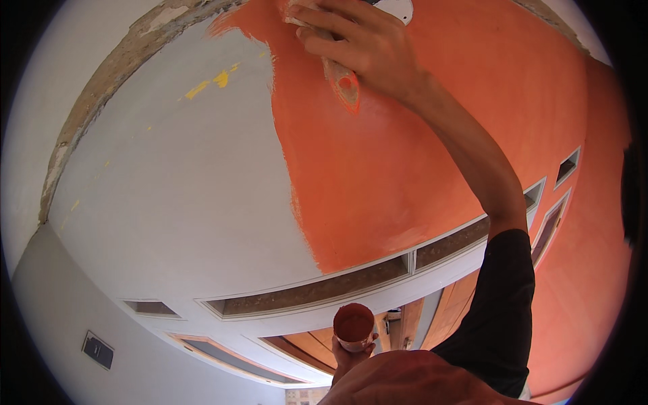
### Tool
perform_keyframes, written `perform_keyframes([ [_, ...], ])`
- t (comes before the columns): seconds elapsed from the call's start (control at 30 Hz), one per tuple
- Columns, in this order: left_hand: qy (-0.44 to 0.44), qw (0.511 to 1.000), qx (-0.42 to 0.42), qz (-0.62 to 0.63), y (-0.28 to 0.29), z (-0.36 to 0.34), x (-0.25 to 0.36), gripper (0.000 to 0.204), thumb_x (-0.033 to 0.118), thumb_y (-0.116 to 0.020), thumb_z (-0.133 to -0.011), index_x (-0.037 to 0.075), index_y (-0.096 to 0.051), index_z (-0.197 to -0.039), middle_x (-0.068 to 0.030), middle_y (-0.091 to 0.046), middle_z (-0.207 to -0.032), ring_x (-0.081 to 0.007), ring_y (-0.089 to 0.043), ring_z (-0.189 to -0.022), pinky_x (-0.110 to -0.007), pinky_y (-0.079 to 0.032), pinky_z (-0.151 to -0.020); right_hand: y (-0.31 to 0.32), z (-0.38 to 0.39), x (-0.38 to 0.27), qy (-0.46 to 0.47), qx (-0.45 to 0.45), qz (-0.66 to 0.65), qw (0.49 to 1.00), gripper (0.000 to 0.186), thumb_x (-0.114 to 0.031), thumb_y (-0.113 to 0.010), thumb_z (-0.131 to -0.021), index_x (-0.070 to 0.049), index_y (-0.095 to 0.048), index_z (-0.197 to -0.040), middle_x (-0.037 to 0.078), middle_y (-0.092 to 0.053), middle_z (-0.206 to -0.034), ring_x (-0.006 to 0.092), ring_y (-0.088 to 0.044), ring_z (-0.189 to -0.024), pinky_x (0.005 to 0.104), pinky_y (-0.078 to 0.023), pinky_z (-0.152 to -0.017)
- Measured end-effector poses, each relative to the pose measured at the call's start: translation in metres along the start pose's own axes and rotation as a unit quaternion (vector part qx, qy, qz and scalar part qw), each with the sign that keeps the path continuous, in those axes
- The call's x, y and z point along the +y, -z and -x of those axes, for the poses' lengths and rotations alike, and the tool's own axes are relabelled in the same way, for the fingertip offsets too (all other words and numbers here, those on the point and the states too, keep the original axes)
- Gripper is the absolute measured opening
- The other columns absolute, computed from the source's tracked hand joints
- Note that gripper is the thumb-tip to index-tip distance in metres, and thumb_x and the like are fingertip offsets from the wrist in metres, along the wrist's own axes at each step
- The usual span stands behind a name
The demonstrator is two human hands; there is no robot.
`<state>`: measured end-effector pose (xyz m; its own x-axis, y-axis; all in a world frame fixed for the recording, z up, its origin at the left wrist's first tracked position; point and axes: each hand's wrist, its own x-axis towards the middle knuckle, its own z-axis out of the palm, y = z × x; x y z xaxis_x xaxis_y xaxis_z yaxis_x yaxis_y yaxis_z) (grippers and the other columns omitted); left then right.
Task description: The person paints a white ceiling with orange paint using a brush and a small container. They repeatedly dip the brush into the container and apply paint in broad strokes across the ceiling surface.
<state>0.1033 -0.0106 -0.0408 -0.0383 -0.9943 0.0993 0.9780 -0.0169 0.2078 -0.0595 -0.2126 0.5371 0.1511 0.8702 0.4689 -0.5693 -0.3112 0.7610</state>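
Raised high at the top, my right hand is closed around a paintbrush. Its orange-smeared handle end points down, while the bristles lie near the upper picture edge, partly cut off. The brush is over the orange-painted part of the wall, close to the ragged border with the unpainted pale grey part. Low in the middle, my left hand grips a small round cup by its side. The cup is upright, with reddish-brown paint showing inside.
A long recessed vent opening with a white frame runs beneath the painted area. Below it are wooden doors. Rough bare plaster borders the wall at upper left. A dark framed plate hangs on the left wall.
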Motion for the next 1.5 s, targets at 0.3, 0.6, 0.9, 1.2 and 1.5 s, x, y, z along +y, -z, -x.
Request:
perform_keyframes([
  [0.3,0.000,1.000,0.015,0.006,-0.002,0.001,-0.002,0.077,0.068,-0.048,-0.093,0.012,-0.048,-0.146,-0.0186,-0.061,-0.130,-0.0414,-0.064,-0.103,-0.041,-0.055,-0.065,0.013,0.003,-0.001,-0.088,-0.074,0.000,0.993,0.016,-0.012,-0.070,-0.082,-0.009,-0.066,-0.097,0.011,-0.067,-0.129,0.0295,-0.069,-0.110,0.0347,-0.060,-0.084],
  [0.6,0.008,1.000,-0.022,0.013,-0.002,0.002,-0.007,0.079,0.069,-0.049,-0.094,0.011,-0.046,-0.148,-0.0199,-0.060,-0.132,-0.0411,-0.063,-0.104,-0.040,-0.055,-0.067,0.007,-0.015,-0.027,-0.203,-0.127,0.038,0.970,0.025,-0.011,-0.069,-0.080,-0.008,-0.064,-0.105,0.008,-0.062,-0.119,0.0269,-0.066,-0.103,0.0353,-0.061,-0.077],
  [0.9,0.005,1.000,-0.021,0.018,0.000,0.006,-0.003,0.078,0.069,-0.044,-0.096,0.011,-0.046,-0.148,-0.0202,-0.060,-0.132,-0.0419,-0.062,-0.107,-0.041,-0.054,-0.067,-0.003,-0.018,-0.035,-0.250,-0.097,0.031,0.963,0.035,-0.018,-0.074,-0.077,-0.007,-0.064,-0.108,0.011,-0.062,-0.118,0.0309,-0.064,-0.108,0.0389,-0.060,-0.080],
  [1.2,0.005,0.998,0.055,-0.025,0.001,0.011,-0.003,0.081,0.071,-0.054,-0.088,0.017,-0.047,-0.148,-0.0137,-0.063,-0.128,-0.0383,-0.065,-0.102,-0.038,-0.051,-0.065,-0.003,-0.015,-0.041,-0.319,-0.103,-0.011,0.942,0.039,-0.008,-0.069,-0.081,-0.005,-0.064,-0.119,0.015,-0.063,-0.129,0.0351,-0.064,-0.115,0.0421,-0.055,-0.092],
  [1.5,-0.059,0.985,0.103,-0.122,-0.022,0.019,-0.005,0.083,0.072,-0.058,-0.087,0.017,-0.046,-0.147,-0.0143,-0.063,-0.127,-0.0372,-0.065,-0.102,-0.037,-0.050,-0.063,-0.009,-0.013,-0.043,-0.354,-0.013,0.002,0.935,0.044,-0.004,-0.064,-0.083,-0.004,-0.065,-0.127,0.017,-0.066,-0.128,0.0365,-0.069,-0.105,0.0419,-0.056,-0.087],
])
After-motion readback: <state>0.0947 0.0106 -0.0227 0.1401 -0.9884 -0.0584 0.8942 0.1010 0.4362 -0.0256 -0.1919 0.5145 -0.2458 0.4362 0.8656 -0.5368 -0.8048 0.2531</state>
